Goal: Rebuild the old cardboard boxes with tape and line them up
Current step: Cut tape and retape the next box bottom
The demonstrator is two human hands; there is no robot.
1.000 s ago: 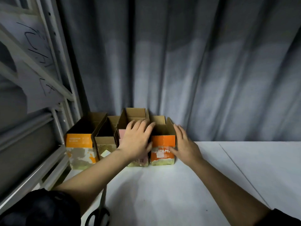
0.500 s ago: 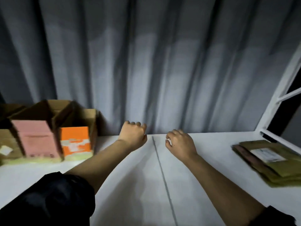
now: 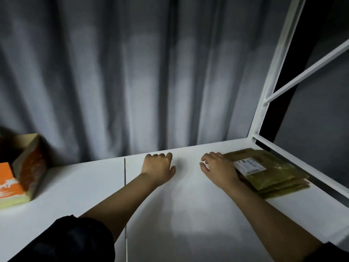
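Cardboard stack (image 3: 272, 171) lies just behind right hand (image 3: 219, 169), fingers loosely curled, holding nothing; left hand (image 3: 158, 167) curled, empty.

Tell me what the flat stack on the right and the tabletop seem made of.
Flat olive-brown stack of folded boxes: looks like matte cardboard, layered edges showing, white printed label on top. Smooth white tabletop: probably laminate or painted board, faintly sheened, with a thin seam.

I see orange-fronted box (image 3: 11, 183) upright, open-topped, far left; flattened cardboard stack (image 3: 272, 173) lying right, shipping label up.
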